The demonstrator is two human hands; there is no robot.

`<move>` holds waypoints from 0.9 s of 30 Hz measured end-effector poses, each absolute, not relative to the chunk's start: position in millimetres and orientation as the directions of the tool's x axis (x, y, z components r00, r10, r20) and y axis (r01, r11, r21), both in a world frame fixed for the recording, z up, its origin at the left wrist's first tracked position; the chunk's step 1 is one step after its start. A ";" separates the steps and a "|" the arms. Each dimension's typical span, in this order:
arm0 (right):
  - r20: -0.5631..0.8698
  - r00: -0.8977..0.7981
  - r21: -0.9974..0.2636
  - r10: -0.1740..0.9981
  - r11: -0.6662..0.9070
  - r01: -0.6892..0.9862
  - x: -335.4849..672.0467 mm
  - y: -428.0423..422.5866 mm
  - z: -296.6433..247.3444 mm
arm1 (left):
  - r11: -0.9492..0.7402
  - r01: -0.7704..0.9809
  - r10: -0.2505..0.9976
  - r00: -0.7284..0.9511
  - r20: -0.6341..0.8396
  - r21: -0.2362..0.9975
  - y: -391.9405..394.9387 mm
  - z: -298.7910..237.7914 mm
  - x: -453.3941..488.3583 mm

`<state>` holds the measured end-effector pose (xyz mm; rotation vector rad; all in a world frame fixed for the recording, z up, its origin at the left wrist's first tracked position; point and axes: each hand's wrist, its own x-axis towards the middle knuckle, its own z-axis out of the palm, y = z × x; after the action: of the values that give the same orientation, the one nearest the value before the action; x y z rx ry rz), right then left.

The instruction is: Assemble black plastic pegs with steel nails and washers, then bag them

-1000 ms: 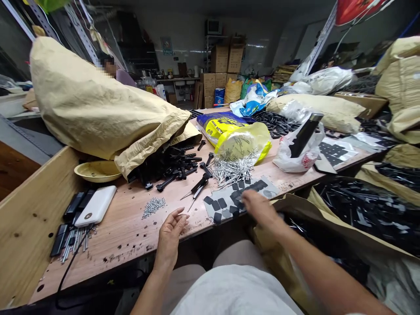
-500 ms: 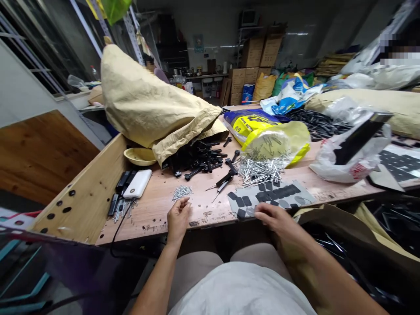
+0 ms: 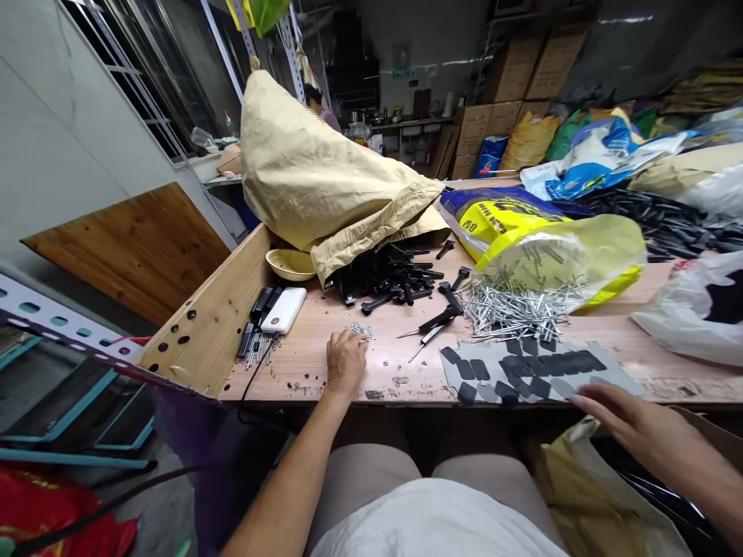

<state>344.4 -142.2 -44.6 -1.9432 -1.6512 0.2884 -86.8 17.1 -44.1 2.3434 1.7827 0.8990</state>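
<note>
My left hand (image 3: 347, 363) rests on the workbench (image 3: 400, 371), its bent fingers reaching the near side of a small pile of tiny metal pieces (image 3: 361, 330). The fingertips are close together, and whatever lies between them is hidden. My right hand (image 3: 630, 418) hovers at the bench's front edge, fingers stretched out, beside the right part of a grey sheet (image 3: 615, 374). Several black pads (image 3: 549, 365) lie on that sheet. Between my hands are two thin-tipped screwdriver-like tools (image 3: 433, 329) and a heap of metal pins (image 3: 511, 309).
A large tan sack (image 3: 330, 162) spills black plastic parts (image 3: 388, 282). A yellow bag (image 3: 557, 247) lies behind the pins. At left are a white power bank (image 3: 284, 309) with a cable, a yellow bowl (image 3: 290, 265) and a wooden side board (image 3: 214, 317). A white plastic bag (image 3: 696, 309) stands right.
My left hand has moved forward, from just in front of the small metal pile onto its near edge. My right hand has moved right along the grey sheet. The view has turned left.
</note>
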 end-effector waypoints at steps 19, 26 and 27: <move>0.220 -0.455 -0.093 0.863 0.483 0.871 142.9 59.3 -20.0 | -0.070 0.226 0.996 -0.036 0.080 0.972 7.6 -35.0 -58.5; 0.402 -0.439 -0.117 0.803 0.521 0.845 143.6 37.9 10.7 | 0.154 -0.290 0.988 0.038 -0.150 0.945 7.1 -21.2 -42.7; 0.432 -0.423 -0.160 0.796 0.530 0.833 141.8 29.2 14.4 | 0.179 -0.341 0.984 0.050 -0.172 0.923 6.0 -17.7 -41.1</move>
<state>141.8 29.2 14.4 -1.3270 -2.3136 -0.1071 -41.1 6.0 -17.7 0.8324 1.0156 1.2110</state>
